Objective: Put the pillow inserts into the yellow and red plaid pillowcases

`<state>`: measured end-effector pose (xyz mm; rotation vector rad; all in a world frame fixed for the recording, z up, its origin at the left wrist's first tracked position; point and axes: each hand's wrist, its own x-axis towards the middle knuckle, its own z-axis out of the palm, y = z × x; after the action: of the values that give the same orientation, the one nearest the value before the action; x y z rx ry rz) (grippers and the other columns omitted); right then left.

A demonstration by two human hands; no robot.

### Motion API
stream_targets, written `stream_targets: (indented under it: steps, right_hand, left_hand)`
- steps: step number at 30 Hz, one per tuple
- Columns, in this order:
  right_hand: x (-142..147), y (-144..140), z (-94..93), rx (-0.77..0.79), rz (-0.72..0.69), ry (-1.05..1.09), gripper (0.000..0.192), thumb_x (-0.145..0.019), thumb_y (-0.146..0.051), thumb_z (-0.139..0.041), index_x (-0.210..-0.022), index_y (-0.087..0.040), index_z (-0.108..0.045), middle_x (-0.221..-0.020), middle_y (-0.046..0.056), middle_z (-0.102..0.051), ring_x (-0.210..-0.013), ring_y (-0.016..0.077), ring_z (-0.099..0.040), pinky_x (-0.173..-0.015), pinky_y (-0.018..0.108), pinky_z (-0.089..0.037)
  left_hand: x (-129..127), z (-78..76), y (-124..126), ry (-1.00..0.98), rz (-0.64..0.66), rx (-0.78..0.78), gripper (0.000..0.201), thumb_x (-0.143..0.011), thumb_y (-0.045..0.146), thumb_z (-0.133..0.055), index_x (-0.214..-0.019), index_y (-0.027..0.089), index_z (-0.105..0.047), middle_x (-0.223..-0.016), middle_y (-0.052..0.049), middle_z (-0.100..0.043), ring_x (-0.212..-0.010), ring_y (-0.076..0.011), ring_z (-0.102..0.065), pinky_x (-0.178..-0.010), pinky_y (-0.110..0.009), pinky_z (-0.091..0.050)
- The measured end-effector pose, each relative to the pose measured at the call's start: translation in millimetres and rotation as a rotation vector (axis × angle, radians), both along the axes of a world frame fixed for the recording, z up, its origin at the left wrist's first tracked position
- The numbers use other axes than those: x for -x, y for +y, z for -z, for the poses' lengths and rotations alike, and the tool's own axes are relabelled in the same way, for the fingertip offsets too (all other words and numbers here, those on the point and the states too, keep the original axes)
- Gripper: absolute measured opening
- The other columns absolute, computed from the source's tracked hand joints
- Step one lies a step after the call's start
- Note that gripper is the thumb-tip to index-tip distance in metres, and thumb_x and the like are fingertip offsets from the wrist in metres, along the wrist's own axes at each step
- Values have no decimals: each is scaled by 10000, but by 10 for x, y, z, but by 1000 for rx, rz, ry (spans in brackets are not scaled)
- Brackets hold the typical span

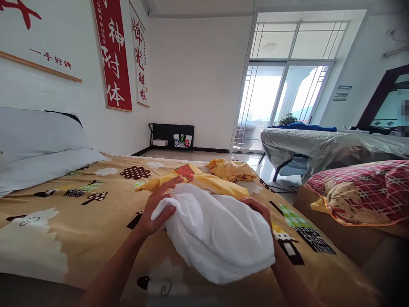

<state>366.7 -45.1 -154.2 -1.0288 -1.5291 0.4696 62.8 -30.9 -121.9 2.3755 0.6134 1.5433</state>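
Note:
A bunched white cloth (220, 238) is held up in front of me, above the bed; its exact kind cannot be made out. My left hand (161, 209) pinches its left edge, thumb over the cloth and fingers behind. At the upper right side, my right hand (257, 209) grips the same cloth, with part of the hand hidden behind it. Just beyond the cloth lies a spread yellow garment (214, 181) with a reddish-orange print. A second crumpled yellow cloth (231, 169) rests behind it, near the bed's far edge.
The bed has a tan sheet (108, 221) with sheep prints. White pillows (41, 140) stand at left. A red checked quilt (364, 192) sits on a cardboard box at right. Further back are a plastic-covered table (297, 143) and a low black shelf (172, 132).

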Motion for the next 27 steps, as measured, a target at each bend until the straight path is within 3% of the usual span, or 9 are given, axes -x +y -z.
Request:
stream_targets:
  steps: [3,6,8,10,13,16,20,23,27]
  right_hand:
    - [478,136,106,144,-134,-307,103,-646,-266,-567,-606,-184,-615,-662,59,-652,-673,230,-593,-606,311,-470]
    - [832,256,320,206,-123,-508,90,-640,-201,-556,-621,-173,-639,-714,60,-679,-759,250,-604,-699,327,-468]
    - [894,301,452,232,-51,-541,145,-666,-178,-550,-732,-169,-678,-820,84,-699,-837,258,-601,-771,346,-459]
    - [855,325,540,281,18,-581,183,-699,-170,-551,-823,-165,-685,-886,112,-698,-866,254,-598,-777,341,-454]
    - [783,341,579,352,67,-641,155,-744,-184,-566,-845,-147,-678,-899,144,-688,-857,252,-605,-730,320,-445]
    - [793,352,538,397,72,-680,186,-777,-149,-519,-852,-119,-687,-907,160,-685,-877,254,-614,-714,312,-434]
    - [726,313,417,425,-131,-701,134,-703,-97,-565,-709,-157,-684,-725,43,-684,-715,172,-616,-633,243,-440]
    - [558,133,340,302,-208,-592,124,-738,-180,-613,-837,-179,-688,-750,-1,-683,-665,143,-604,-600,228,-472]
    - [486,-411,381,-161,141,-515,191,-857,-233,-541,-1014,-188,-640,-976,65,-682,-852,184,-635,-744,296,-519]
  left_hand:
    - [-273,92,85,285,86,263,221,-827,356,-527,-750,184,-642,-952,-77,-692,-1009,-247,-602,-959,-372,-447]
    - [-507,446,221,285,-92,443,85,-683,235,-512,-649,182,-569,-674,-19,-621,-677,-180,-563,-691,-296,-448]
    - [-551,669,256,215,-218,475,96,-663,214,-470,-707,176,-547,-677,-19,-598,-647,-174,-532,-647,-290,-409]
    - [-526,784,217,167,-243,462,146,-703,234,-448,-799,172,-538,-742,-29,-602,-705,-183,-546,-685,-296,-404]
    - [-486,753,80,211,-162,459,208,-826,373,-456,-838,186,-548,-794,-23,-614,-779,-193,-565,-732,-297,-387]
    - [-519,673,-32,338,-159,507,337,-774,526,-597,-830,195,-563,-799,-13,-622,-760,-199,-562,-686,-281,-350]
    - [-567,737,-77,425,-101,521,237,-719,396,-667,-715,193,-544,-700,15,-567,-679,-166,-509,-623,-259,-286]
    - [-542,835,-56,240,4,646,199,-691,253,-601,-555,188,-472,-572,36,-476,-601,-135,-435,-600,-259,-266]
    - [-493,880,37,-187,-127,861,158,-650,316,-615,-592,198,-528,-615,26,-527,-682,-165,-498,-654,-263,-355]
